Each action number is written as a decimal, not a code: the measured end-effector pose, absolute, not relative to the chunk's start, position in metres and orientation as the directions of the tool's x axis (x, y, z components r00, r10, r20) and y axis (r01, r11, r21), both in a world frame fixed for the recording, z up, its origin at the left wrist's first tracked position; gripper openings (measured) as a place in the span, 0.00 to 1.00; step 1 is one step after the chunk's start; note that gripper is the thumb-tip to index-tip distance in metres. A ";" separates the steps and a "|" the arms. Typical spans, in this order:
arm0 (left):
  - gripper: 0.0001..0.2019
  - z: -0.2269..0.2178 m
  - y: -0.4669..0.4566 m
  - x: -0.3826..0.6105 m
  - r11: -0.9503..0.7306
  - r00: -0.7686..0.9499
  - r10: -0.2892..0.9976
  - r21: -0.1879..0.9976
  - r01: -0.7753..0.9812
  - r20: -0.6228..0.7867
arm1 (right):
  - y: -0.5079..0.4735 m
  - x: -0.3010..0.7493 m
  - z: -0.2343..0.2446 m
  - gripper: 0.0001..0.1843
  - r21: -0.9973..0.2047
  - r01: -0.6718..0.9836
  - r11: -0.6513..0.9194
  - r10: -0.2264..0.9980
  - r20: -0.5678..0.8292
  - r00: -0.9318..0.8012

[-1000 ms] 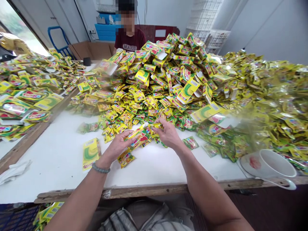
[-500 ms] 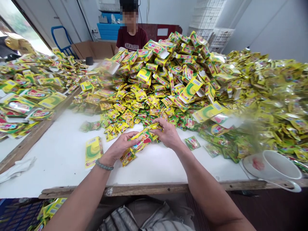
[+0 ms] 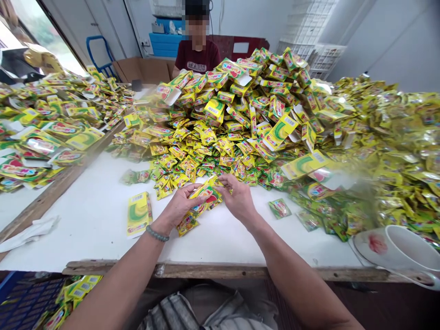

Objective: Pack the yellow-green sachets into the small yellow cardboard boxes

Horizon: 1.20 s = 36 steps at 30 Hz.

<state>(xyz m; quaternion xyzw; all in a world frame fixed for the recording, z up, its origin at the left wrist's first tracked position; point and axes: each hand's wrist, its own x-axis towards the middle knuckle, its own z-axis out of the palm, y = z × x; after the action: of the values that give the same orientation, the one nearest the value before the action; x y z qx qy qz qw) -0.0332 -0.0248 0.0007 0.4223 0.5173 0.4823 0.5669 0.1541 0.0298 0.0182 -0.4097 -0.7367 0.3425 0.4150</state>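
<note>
Left hand: I see the left hand (image 3: 180,204) grasping a carton (image 3: 210,196), its thumb laid across the printed face and its fingers behind. A beaded bracelet (image 3: 157,234) circles the wrist.
Right hand: The right hand (image 3: 239,197) has its fingers bent in at the carton's upper right end, touching it. I cannot tell whether they pinch a sachet there or only the cardboard.
Held carton: Yellow and green with red fruit printing, it is tilted above the white table (image 3: 220,245), between the two hands and near the front of the sachet pile.
Under the left hand: A yellow sachet (image 3: 187,224) lies on the table, partly hidden.
Beside the left wrist: A second carton (image 3: 138,213) lies on its own, yellow with a green curve.
Right of the right hand: A single green sachet (image 3: 279,208) lies flat, near other green ones.
Pile ahead: I make out a loose sachet pile (image 3: 192,158), yellow and green, with a tall carton heap (image 3: 223,94) rising behind it.
Far left: More cartons (image 3: 44,142) lie beyond a wooden divider (image 3: 65,181).
Near right corner: A white mug (image 3: 371,243) with a red flower stands by the wooden edge.
Below, left: A blue basket (image 3: 27,298) contains more yellow packets.
Behind the heap: A person in a maroon shirt (image 3: 197,57) faces the table.
</note>
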 end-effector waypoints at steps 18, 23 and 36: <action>0.20 0.005 -0.023 -0.026 0.191 -0.106 0.969 0.952 -0.238 -0.221 | 0.020 0.149 0.018 0.11 -0.714 0.420 0.560 0.810 0.365 -0.460; 0.22 0.009 -0.023 -0.026 0.206 -0.093 0.962 0.903 -0.376 -0.258 | 0.021 0.149 0.015 0.04 -0.687 0.449 0.572 0.820 0.478 -0.315; 0.21 0.008 -0.025 -0.029 0.227 -0.079 0.952 0.853 -0.470 -0.297 | 0.014 0.141 0.016 0.06 -0.755 0.474 0.454 0.882 0.304 -0.360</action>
<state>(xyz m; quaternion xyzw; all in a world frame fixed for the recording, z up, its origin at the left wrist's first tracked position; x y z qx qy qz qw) -0.0287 -0.0252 0.0080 0.2574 0.4680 0.5660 0.6280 0.1405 0.0143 0.0156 -0.4381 -0.7737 0.2850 0.3581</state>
